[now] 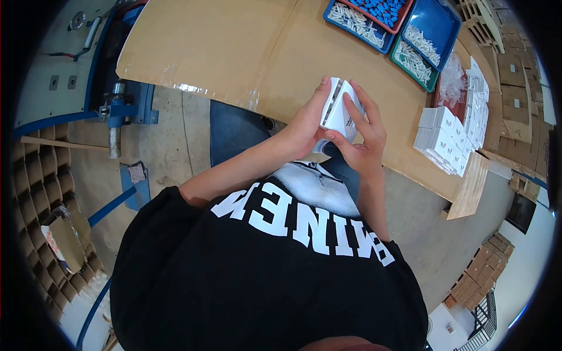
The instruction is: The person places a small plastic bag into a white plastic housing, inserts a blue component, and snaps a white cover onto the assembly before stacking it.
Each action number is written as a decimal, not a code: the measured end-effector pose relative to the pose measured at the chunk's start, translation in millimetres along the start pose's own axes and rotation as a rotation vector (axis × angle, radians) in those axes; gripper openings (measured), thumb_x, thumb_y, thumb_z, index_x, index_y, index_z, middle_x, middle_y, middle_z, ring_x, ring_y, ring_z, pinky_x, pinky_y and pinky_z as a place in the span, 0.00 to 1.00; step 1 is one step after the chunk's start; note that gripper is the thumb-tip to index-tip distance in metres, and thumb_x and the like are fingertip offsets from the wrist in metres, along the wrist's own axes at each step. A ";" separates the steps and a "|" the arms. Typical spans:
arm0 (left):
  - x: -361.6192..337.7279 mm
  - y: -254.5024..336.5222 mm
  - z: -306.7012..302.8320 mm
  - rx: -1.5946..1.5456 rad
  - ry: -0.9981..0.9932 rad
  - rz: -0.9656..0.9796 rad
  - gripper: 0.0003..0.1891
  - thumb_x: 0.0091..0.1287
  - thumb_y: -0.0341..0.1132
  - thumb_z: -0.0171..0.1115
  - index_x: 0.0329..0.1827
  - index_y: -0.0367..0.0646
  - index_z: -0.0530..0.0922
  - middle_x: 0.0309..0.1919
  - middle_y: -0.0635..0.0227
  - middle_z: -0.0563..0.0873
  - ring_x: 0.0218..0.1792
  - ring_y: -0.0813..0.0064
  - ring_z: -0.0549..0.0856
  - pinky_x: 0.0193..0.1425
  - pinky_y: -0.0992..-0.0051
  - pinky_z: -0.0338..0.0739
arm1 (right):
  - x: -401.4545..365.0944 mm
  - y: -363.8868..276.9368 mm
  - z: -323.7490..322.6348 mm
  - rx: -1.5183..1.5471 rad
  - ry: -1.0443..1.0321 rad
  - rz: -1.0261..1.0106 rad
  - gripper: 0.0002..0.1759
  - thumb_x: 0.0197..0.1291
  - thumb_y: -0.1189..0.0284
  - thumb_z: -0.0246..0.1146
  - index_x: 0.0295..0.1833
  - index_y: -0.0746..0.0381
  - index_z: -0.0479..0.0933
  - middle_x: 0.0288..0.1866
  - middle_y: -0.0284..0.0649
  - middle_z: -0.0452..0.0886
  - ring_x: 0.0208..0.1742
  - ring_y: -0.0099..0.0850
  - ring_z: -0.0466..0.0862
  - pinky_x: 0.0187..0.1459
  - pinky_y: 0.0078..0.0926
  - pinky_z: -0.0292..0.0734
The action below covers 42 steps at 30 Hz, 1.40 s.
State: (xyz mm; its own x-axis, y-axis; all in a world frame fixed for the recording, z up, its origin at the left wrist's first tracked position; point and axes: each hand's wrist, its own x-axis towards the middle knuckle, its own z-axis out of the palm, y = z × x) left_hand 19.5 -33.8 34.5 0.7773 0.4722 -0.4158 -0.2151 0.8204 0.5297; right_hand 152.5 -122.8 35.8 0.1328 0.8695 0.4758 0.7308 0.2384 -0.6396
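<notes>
Between my two hands, above the near edge of the cardboard-covered table, is a small white box (341, 120) with small dark print on one face. It is tilted, and a dark gap with something inside shows along its left side. My left hand (305, 120) is closed on the box's left side, thumb up along its edge. My right hand (367, 133) grips the right side, with fingers over the top face and the thumb near the lower edge. The box's underside and what is inside it are hidden.
The cardboard-covered table (216, 44) carries blue trays (442, 26) and a green tray (434, 81) of white plastic pieces, plus a red tray (403, 22) of blue pieces. Stacked white boxes (442, 140) stand at right near clear plastic bags (452, 82). A machine (120, 111) stands left.
</notes>
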 end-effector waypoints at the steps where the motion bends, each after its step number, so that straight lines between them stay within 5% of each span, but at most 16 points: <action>1: 0.6 1.2 0.3 0.008 -0.006 -0.008 0.34 0.82 0.66 0.36 0.74 0.49 0.68 0.56 0.63 0.84 0.55 0.71 0.88 0.55 0.68 0.86 | 0.7 -0.5 -0.5 0.009 0.009 -0.006 0.39 0.48 0.58 0.82 0.66 0.60 0.83 0.74 0.52 0.76 0.69 0.51 0.78 0.67 0.43 0.75; 42: -3.0 -15.1 -9.0 0.099 -0.017 0.035 0.30 0.83 0.62 0.40 0.71 0.47 0.70 0.57 0.64 0.83 0.57 0.71 0.84 0.60 0.68 0.80 | -7.0 -6.4 -1.7 0.032 -0.048 -0.036 0.38 0.50 0.60 0.80 0.68 0.61 0.82 0.75 0.53 0.74 0.71 0.52 0.77 0.69 0.44 0.74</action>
State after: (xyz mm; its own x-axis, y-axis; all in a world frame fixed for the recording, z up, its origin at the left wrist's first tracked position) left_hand 15.1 -44.8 21.2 0.7802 0.4941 -0.3834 -0.1838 0.7671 0.6146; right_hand 148.1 -131.1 37.6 0.0737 0.8798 0.4695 0.7130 0.2827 -0.6417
